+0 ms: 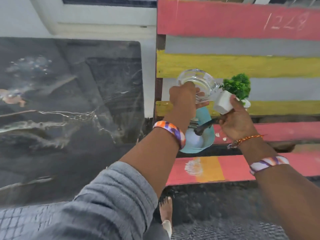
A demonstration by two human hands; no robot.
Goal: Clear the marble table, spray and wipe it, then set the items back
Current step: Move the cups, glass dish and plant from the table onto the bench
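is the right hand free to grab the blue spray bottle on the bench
Probably not yet. The right hand is gripping the white potted plant, so its fingers are occupied, though the spray bottle lies close, just below and left of it.

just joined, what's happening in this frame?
A person stands beside the dark marble table, both hands over a painted slatted bench to its right. The left hand grips a clear glass dish; the right hand holds a small white pot with a green plant, tilted. A blue cloth and a dark object lie on the bench below them. No items show on the visible tabletop.
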